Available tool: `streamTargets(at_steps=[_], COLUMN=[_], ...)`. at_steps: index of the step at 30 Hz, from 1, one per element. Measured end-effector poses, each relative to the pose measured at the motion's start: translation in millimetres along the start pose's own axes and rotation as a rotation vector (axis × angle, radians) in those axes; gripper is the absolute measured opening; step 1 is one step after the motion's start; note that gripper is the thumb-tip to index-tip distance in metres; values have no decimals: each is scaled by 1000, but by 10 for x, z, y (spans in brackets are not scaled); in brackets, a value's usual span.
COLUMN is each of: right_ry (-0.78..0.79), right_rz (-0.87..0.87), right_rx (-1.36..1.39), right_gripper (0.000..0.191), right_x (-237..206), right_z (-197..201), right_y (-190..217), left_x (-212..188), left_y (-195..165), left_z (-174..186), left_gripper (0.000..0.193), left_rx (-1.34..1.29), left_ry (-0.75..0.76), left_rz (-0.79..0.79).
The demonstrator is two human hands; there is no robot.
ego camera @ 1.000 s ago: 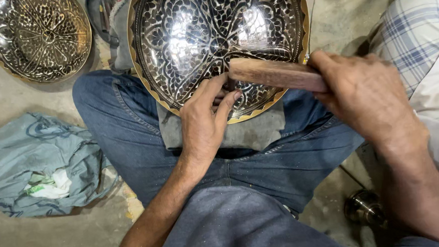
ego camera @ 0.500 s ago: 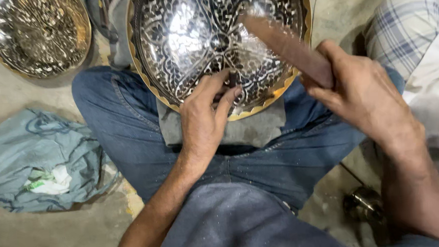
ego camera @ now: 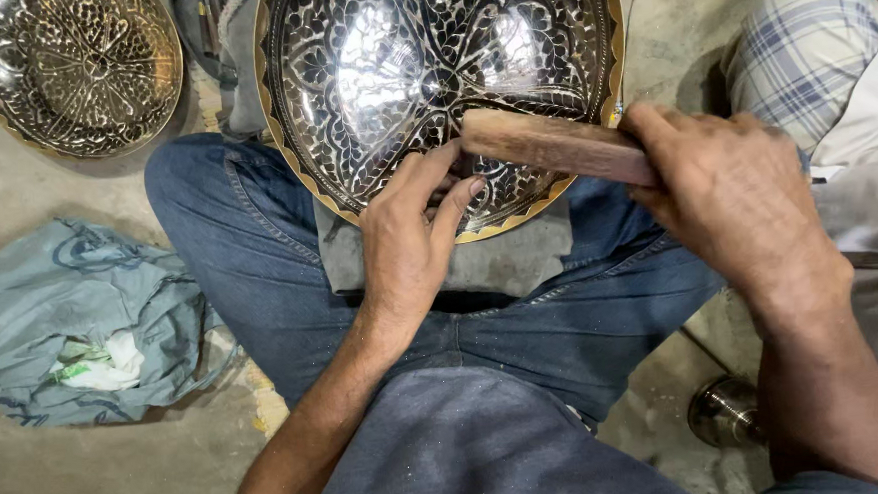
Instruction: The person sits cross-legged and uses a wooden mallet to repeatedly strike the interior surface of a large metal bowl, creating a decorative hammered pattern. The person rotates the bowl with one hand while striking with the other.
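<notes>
Your engraved metal bowl point(ego camera: 390, 79) is large and round, with a dark leaf-and-petal pattern cut into a bright, reflective inner surface and a gold-coloured scalloped rim. It rests tilted on your lap atop a grey pad point(ego camera: 500, 259), inner face up. Your wooden block point(ego camera: 554, 146) is brown, elongated and plain, lying nearly level across the bowl's lower right area.

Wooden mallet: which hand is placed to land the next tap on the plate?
Right. The right hand already grips the wooden mallet over the engraved plate; the left hand rests fingertips on the plate, likely steadying something there.
</notes>
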State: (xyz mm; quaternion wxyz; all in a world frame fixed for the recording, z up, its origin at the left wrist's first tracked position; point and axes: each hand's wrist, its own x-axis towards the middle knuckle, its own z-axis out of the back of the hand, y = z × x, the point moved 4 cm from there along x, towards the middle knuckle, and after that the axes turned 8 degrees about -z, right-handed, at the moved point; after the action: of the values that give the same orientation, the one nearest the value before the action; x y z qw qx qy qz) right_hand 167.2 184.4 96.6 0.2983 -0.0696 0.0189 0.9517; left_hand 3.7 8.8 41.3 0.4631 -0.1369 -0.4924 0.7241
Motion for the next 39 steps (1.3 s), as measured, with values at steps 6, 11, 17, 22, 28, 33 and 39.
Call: streamTargets(at_steps=[6,11,17,22,28,33,39], right_ry=[-4,91,55,83,-47,-94,-17], right_rz=[2,-59,-25,-60,-29,-94,-116], right_rx=[28,121,92,197,153,193,213], right_gripper=[38,36,39,36,32,40,34], right_x=[8,18,14,23,6,4,32], right_z=[29,-21,-25,-19,69,91,67], right_y=[15,-16,-50,-69,-48,-40,-3], left_x=[5,8,19,2,-8,-32,-26], left_y=[-23,-24,-18,-3,74,38,21], left_z=[22,27,32,17,-6,19,40], left_gripper=[33,33,34,34,30,31,31], left_rx=[25,10,45,25,13,-51,-26], left_ry=[-10,6,8,4,38,10,15], left_rz=[-45,-8,-22,-53,35,-20,-17])
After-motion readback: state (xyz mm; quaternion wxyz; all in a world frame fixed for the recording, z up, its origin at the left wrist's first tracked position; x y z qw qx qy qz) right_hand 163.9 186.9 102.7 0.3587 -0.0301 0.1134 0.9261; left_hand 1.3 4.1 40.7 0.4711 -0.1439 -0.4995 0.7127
